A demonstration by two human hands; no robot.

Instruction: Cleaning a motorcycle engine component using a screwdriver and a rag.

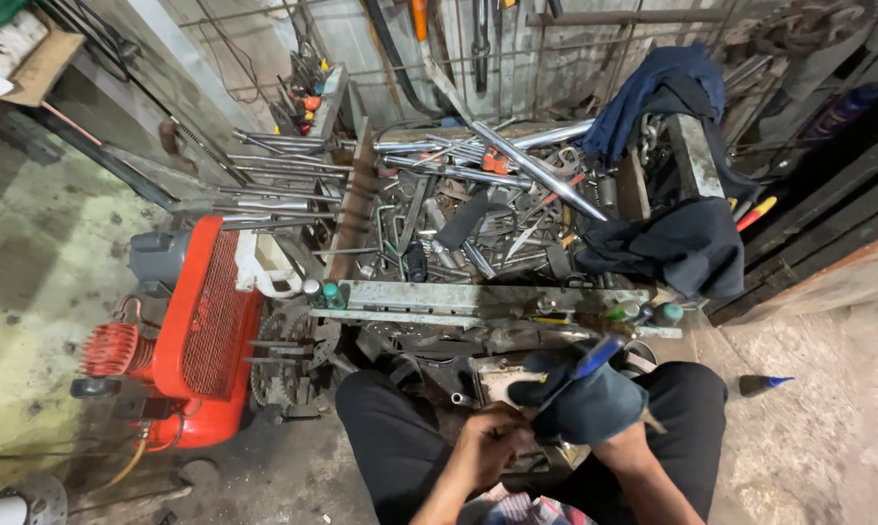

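- The right hand (pixel 586 403), wrapped in a dark cloth (pixel 555 384), is closed round a blue-handled tool (pixel 594 358) just below the long metal bar (pixel 478 299).
- The left hand (pixel 485 449) pinches the tool's lower end, fingers curled shut.
- Best kept low over the lap, cloth snug, both grips firm, so the tool cannot slip.
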